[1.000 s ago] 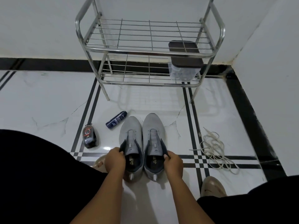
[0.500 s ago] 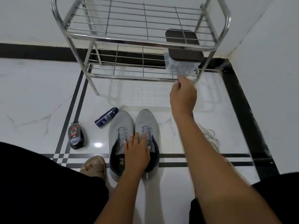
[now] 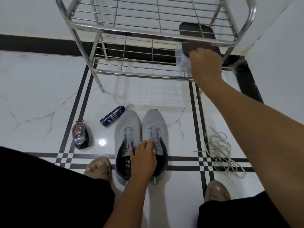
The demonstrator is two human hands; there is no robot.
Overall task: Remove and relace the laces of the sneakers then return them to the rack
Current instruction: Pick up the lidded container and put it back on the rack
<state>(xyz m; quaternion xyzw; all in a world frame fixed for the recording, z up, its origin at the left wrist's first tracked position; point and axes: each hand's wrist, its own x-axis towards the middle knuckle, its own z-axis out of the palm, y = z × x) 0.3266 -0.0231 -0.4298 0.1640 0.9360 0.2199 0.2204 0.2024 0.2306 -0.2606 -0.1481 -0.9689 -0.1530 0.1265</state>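
Since the frame a second ago, both hands have left the sneaker collars: the right hand [image 3: 204,63] has travelled up to the rack's lower shelf, and the left has settled flat across the pair.

Largest first: the steel rack [image 3: 148,30] stands against the wall with both wire shelves bare of shoes. On its lower shelf, at the right end, sits a clear container with a dark lid [image 3: 197,34]. The right hand covers the container's front and its fingers look curled against the lid edge, but how firm that grip is cannot be told from here.

The grey sneakers [image 3: 140,125] lie side by side on the floor, toes toward the rack and eyelets empty. The left hand [image 3: 143,159] rests on them with fingers spread and straight, pressing rather than gripping.

The loose white laces [image 3: 219,148] lie in a tangled heap on the floor to the right, well apart from the shoes. A black shoe-polish applicator [image 3: 80,136] and a dark blue spray can [image 3: 112,116] lie to the left.

Risks, as I judge them: pulling the container out one-handed could catch it on the shelf wires and tip it, and the right arm swinging back passes over the laces, so a snag could knot them further before relacing begins.
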